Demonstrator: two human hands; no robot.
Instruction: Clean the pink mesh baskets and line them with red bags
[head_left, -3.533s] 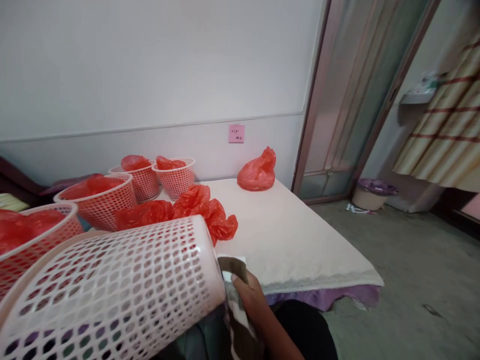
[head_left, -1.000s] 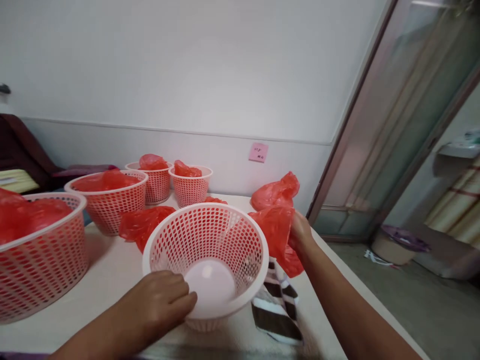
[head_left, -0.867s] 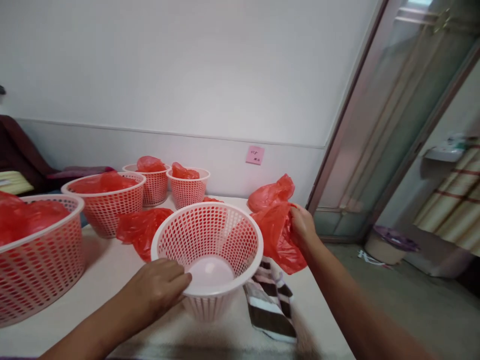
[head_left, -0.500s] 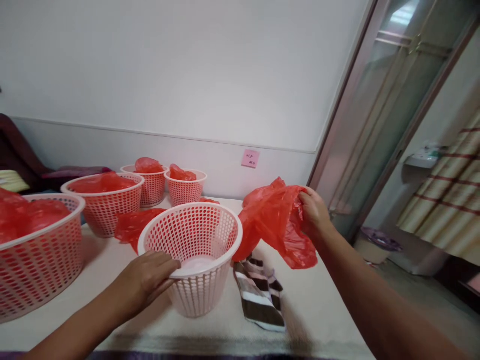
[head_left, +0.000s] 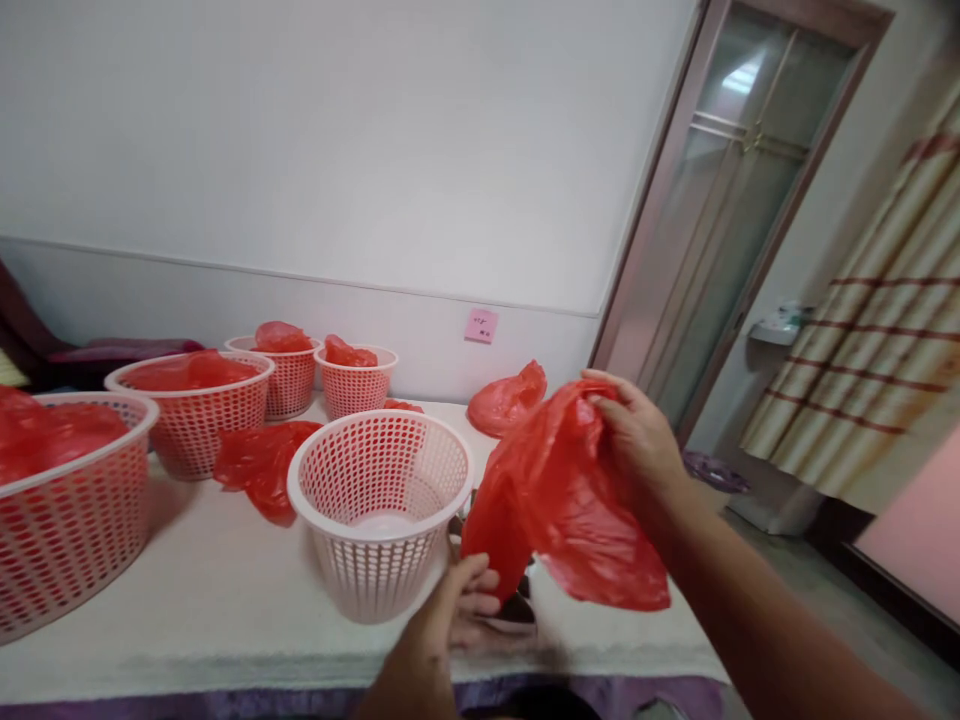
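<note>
My right hand (head_left: pixel 641 435) grips a red plastic bag (head_left: pixel 566 490) by its top, and the bag hangs crumpled over the table's front right. My left hand (head_left: pixel 465 605) is at the bag's lower left edge, fingers apart; whether they touch the bag is hard to tell. Just left of it stands an upright white mesh basket (head_left: pixel 379 520) with nothing inside. Behind the bag and left hand, the striped cloth item is mostly hidden, with only dark patches (head_left: pixel 517 605) showing.
Several pinkish baskets, such as the large one (head_left: pixel 82 510) at left, hold red bags. One red bag (head_left: pixel 266 465) lies behind the white basket, another (head_left: pixel 508 398) near the wall. A pink note (head_left: pixel 481 326) is on the wall; a glass door (head_left: pixel 739 200) stands at right.
My left hand has let go of the white basket's rim and moved right to the bag. My right hand has brought the bag nearer, uncovering another red bag behind. The view has shifted right.
</note>
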